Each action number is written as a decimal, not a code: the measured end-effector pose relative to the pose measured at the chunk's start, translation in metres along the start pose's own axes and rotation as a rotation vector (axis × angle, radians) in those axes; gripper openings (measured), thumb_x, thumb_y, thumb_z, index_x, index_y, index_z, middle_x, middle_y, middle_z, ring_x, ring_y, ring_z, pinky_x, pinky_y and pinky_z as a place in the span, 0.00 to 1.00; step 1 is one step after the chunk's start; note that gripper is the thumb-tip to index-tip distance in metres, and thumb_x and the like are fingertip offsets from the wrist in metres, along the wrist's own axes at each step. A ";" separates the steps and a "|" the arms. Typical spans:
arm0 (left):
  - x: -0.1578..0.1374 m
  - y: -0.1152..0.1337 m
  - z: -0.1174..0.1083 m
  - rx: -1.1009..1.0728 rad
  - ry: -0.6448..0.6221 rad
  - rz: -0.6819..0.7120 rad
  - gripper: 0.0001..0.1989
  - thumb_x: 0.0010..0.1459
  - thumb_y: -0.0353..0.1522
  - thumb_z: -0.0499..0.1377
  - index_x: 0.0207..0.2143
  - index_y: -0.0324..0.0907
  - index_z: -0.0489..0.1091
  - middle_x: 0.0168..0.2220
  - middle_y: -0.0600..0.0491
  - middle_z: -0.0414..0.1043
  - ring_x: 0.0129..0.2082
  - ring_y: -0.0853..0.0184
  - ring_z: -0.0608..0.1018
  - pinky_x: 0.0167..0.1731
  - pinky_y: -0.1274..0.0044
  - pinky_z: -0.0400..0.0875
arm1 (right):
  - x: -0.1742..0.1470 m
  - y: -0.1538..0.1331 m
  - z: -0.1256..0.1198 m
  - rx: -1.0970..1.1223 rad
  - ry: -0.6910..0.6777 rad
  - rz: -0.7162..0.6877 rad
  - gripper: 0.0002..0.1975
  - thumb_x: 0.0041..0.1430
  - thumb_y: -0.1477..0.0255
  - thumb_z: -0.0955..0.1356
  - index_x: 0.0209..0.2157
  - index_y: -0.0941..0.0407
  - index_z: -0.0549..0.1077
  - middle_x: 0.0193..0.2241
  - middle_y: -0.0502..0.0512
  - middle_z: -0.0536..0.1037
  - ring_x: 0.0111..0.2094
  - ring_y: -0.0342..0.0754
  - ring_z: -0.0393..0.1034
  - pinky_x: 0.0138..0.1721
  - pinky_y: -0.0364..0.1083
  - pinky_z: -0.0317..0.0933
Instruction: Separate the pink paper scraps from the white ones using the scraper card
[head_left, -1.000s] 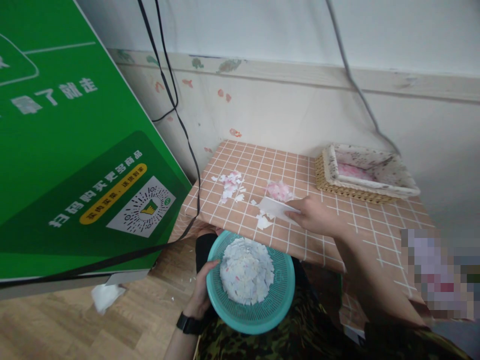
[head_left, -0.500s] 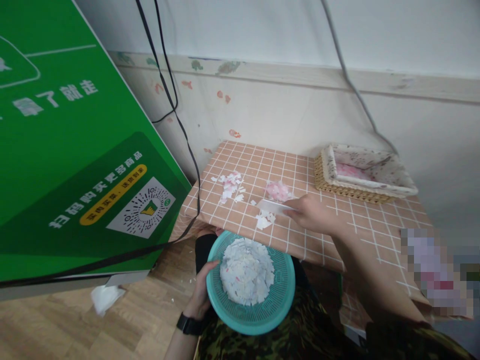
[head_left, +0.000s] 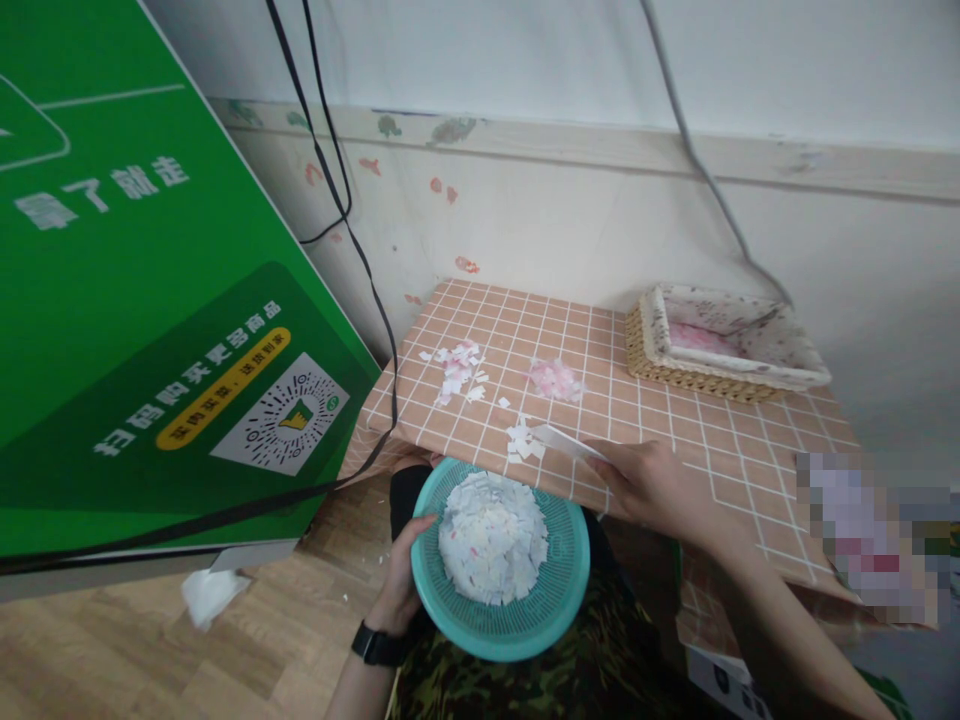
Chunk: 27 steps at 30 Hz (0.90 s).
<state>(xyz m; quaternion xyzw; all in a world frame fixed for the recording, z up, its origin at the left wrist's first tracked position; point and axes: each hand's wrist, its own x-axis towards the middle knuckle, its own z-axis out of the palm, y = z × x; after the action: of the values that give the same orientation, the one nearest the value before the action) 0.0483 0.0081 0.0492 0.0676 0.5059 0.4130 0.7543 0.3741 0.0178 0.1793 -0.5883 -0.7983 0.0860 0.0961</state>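
Note:
My left hand (head_left: 409, 570) grips the left rim of a turquoise plastic basket (head_left: 555, 610), thumb over the edge. A heap of small white paper scraps (head_left: 491, 540) lies inside it, at the table's front edge. My right hand (head_left: 649, 485) is closed on a thin, flat white card (head_left: 566, 440), held low over the table. Just left of the card's tip is a small pile of white paper pieces (head_left: 525, 441). Behind it lies a pink pile of scraps (head_left: 556, 379). Farther left is a mixed white and pink pile (head_left: 459, 370).
The table wears a brown checked cloth (head_left: 525, 318). A lined wicker basket (head_left: 724, 345) with pink contents stands at the back right. A large green panel (head_left: 150, 300) rises on the left, with a black strap (head_left: 373, 280) hanging beside it. A white wall is behind.
My right hand has moved toward the table's front edge and slightly right, taking the card from behind the small white pile to its right side. My left hand stays on the basket rim.

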 end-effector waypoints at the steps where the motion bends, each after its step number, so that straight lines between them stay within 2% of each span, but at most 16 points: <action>1: 0.000 0.000 0.000 -0.001 0.001 0.000 0.08 0.46 0.32 0.64 0.28 0.35 0.78 0.27 0.48 0.80 0.27 0.60 0.79 0.36 0.70 0.71 | -0.002 -0.001 0.001 -0.017 0.019 0.007 0.13 0.64 0.70 0.58 0.38 0.57 0.71 0.21 0.53 0.74 0.20 0.42 0.64 0.25 0.43 0.48; 3: -0.001 0.002 0.002 -0.007 -0.004 0.001 0.08 0.46 0.32 0.64 0.28 0.35 0.77 0.27 0.48 0.80 0.27 0.60 0.79 0.36 0.70 0.71 | -0.004 -0.004 0.004 -0.046 0.039 0.008 0.13 0.63 0.71 0.58 0.40 0.58 0.71 0.22 0.53 0.74 0.20 0.42 0.64 0.25 0.43 0.48; 7: -0.004 0.005 0.008 -0.021 -0.014 0.002 0.08 0.46 0.32 0.64 0.29 0.35 0.77 0.28 0.48 0.80 0.28 0.60 0.79 0.38 0.69 0.71 | -0.007 -0.022 0.007 -0.042 -0.012 -0.057 0.15 0.60 0.75 0.59 0.46 0.59 0.69 0.24 0.53 0.75 0.22 0.43 0.65 0.26 0.43 0.50; 13: -0.007 0.008 0.010 0.000 -0.001 0.009 0.08 0.45 0.33 0.64 0.29 0.37 0.77 0.28 0.48 0.80 0.29 0.58 0.79 0.40 0.68 0.71 | -0.010 -0.059 0.005 0.114 -0.129 -0.181 0.12 0.61 0.76 0.58 0.41 0.59 0.70 0.27 0.54 0.75 0.25 0.42 0.66 0.26 0.43 0.51; 16: -0.005 0.009 0.007 -0.008 -0.024 0.007 0.09 0.47 0.33 0.63 0.29 0.36 0.77 0.28 0.48 0.80 0.28 0.60 0.79 0.40 0.70 0.71 | -0.007 -0.053 0.005 0.146 -0.099 -0.190 0.14 0.64 0.73 0.57 0.46 0.59 0.69 0.25 0.53 0.75 0.25 0.42 0.67 0.27 0.43 0.52; 20: -0.002 0.011 0.002 -0.016 -0.025 0.020 0.08 0.46 0.32 0.64 0.29 0.35 0.77 0.28 0.48 0.80 0.28 0.61 0.79 0.38 0.71 0.71 | 0.010 -0.024 0.012 -0.036 0.053 -0.006 0.17 0.63 0.73 0.57 0.50 0.58 0.68 0.27 0.55 0.77 0.26 0.44 0.69 0.28 0.43 0.53; 22: -0.002 0.013 0.001 -0.016 -0.008 0.035 0.07 0.45 0.31 0.64 0.28 0.35 0.77 0.27 0.49 0.80 0.27 0.61 0.79 0.36 0.72 0.71 | 0.020 -0.014 0.015 -0.154 0.060 0.043 0.16 0.61 0.75 0.58 0.48 0.59 0.69 0.28 0.57 0.78 0.26 0.45 0.69 0.27 0.44 0.52; 24: -0.002 0.015 0.001 -0.024 -0.002 0.038 0.07 0.45 0.31 0.64 0.28 0.35 0.77 0.26 0.49 0.80 0.26 0.61 0.79 0.35 0.72 0.71 | 0.027 -0.013 0.017 -0.219 0.033 0.031 0.16 0.58 0.77 0.60 0.46 0.59 0.70 0.28 0.58 0.78 0.26 0.46 0.69 0.26 0.44 0.51; 27: -0.002 0.018 0.001 -0.044 -0.039 0.026 0.10 0.47 0.33 0.63 0.31 0.35 0.77 0.29 0.47 0.80 0.29 0.59 0.79 0.37 0.70 0.71 | 0.028 -0.029 0.020 -0.210 0.004 -0.054 0.17 0.55 0.79 0.61 0.46 0.60 0.68 0.32 0.59 0.78 0.28 0.47 0.70 0.26 0.44 0.52</action>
<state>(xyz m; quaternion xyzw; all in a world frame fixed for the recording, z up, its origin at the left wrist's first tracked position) 0.0394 0.0191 0.0603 0.0652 0.4810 0.4324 0.7599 0.3340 0.0356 0.1685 -0.5736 -0.8183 -0.0018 0.0379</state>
